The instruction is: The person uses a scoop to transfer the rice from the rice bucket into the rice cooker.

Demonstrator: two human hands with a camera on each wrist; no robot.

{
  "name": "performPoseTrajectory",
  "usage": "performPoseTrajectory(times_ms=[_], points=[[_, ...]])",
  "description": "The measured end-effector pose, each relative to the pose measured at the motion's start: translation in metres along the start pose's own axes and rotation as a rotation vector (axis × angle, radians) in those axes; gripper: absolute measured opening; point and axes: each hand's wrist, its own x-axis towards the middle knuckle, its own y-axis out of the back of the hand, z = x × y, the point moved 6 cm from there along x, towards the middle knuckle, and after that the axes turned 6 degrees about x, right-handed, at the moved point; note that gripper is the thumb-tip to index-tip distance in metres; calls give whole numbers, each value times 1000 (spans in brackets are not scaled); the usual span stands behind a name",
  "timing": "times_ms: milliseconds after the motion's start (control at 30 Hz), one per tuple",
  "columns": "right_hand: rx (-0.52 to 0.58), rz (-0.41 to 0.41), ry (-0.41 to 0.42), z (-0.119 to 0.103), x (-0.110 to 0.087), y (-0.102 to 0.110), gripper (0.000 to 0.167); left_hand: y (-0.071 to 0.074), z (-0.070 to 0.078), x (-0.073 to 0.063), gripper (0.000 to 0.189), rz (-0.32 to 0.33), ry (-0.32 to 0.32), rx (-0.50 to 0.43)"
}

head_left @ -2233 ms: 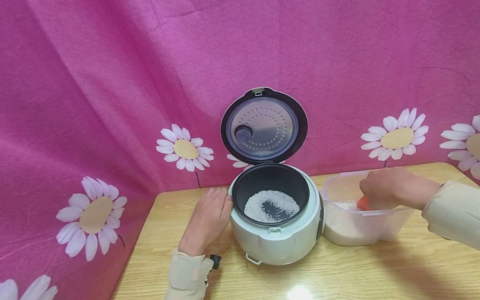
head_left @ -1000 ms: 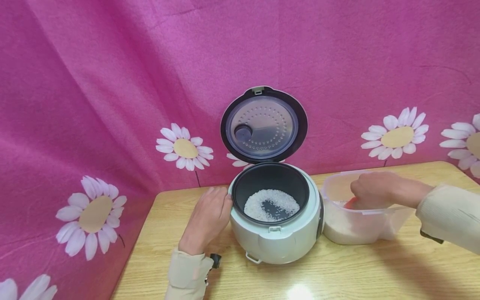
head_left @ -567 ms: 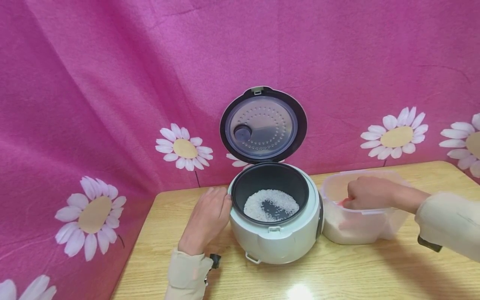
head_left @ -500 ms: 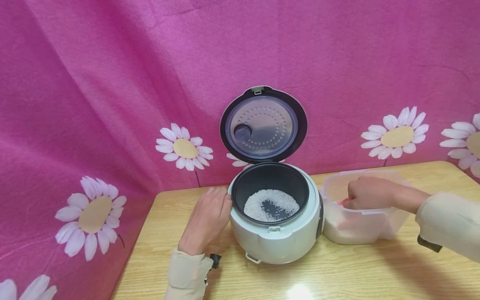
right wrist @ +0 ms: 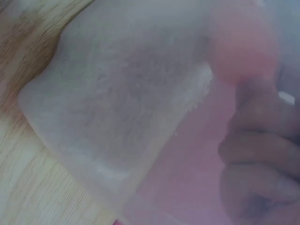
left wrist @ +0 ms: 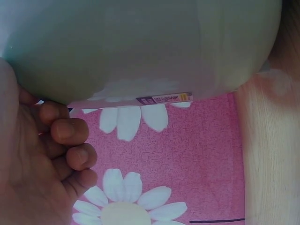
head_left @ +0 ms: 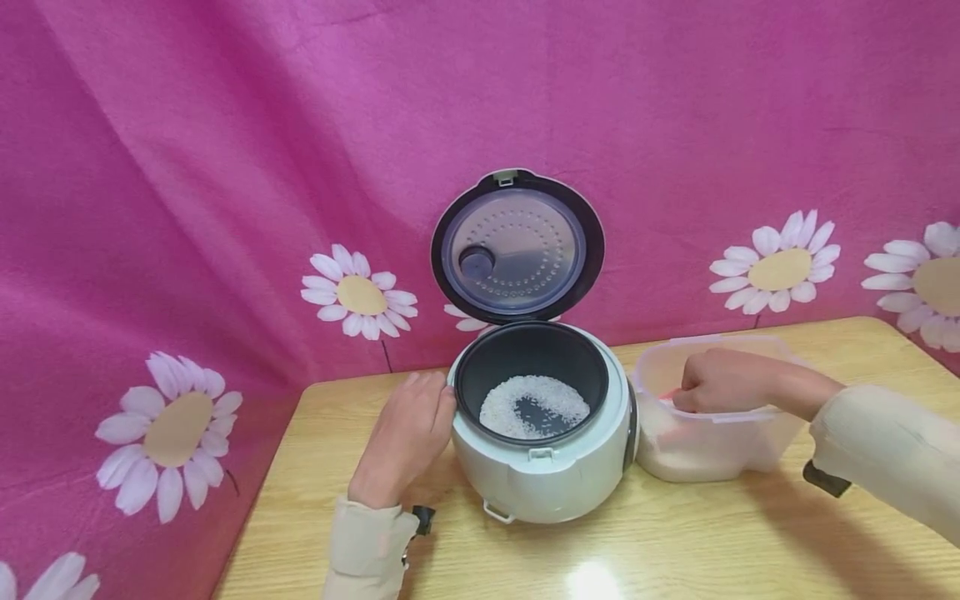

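Note:
A pale green rice cooker [head_left: 542, 492] stands with its lid [head_left: 517, 250] raised. White rice [head_left: 525, 396] forms a ring in its dark inner pot [head_left: 536, 346]. My left hand [head_left: 405, 437] holds the cooker's left rim; in the left wrist view its fingers [left wrist: 70, 131] are curled beside the cooker's wall. My right hand [head_left: 727, 379] is down inside a clear plastic container [head_left: 768, 450] of rice, right of the cooker. It grips a red scoop [right wrist: 243, 47], blurred through the plastic in the right wrist view. Hand and container wall hide most of the scoop.
A wooden table [head_left: 300, 508] carries the cooker and the container, which stand side by side. Close behind hangs a pink cloth [head_left: 652, 125] with large white daisies. A small wire handle [head_left: 498, 512] juts from the cooker's lower front.
My right hand has shifted left and lower inside the container, carrying the scoop into the rice at its left end. The left hand keeps its place on the cooker. The head view has turned slightly.

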Motion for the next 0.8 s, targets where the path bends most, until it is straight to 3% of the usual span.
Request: performPoseTrajectory(times_ms=[300, 800], points=[[8, -44, -6, -1, 0, 1, 24, 0, -1, 0, 14, 8, -7, 10], [30, -54, -17, 1, 0, 3, 24, 0, -1, -1, 16, 15, -10, -7]])
